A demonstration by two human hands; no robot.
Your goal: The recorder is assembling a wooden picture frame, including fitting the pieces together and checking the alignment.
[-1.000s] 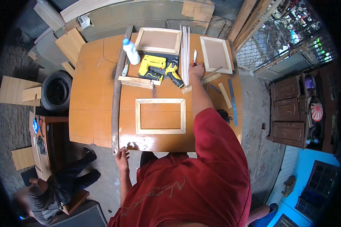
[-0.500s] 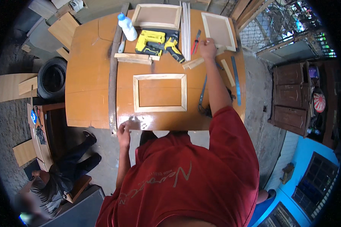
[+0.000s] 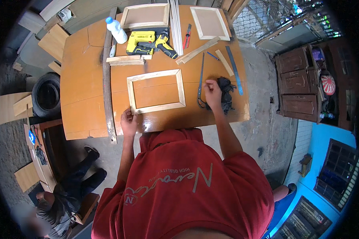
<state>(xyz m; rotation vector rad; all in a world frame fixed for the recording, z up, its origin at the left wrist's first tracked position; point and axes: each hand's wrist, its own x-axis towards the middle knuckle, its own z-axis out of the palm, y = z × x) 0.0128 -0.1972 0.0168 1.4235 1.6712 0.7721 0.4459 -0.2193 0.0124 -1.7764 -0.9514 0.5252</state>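
A bare rectangular wooden frame [image 3: 156, 108] lies on the orange-brown table [image 3: 87, 87] in front of me. My left hand [image 3: 128, 122] is at its near left corner, fingers bent and closed against the wood. To the right, my right hand [image 3: 213, 95] is raised over the table with its fingertips drawn together; anything between them is too small to make out. Beside that hand are a crumpled black cloth [image 3: 226, 93] and a thin dark tool with a looped handle [image 3: 201, 79].
Farther back lie a yellow stapler-like power tool [image 3: 140, 40], a yellow-black drill [image 3: 165, 46], a bottle [image 3: 116, 31], a red cutter [image 3: 186, 36], wood strips [image 3: 198, 50], a blue ruler-like strip [image 3: 234, 69] and two backed frames [image 3: 210, 24]. Another person [image 3: 60, 203] sits at lower left.
My right hand has come back from the far right of the table to beside the black cloth. My left hand has moved from the table's near edge to the frame's corner. The view has turned slightly.
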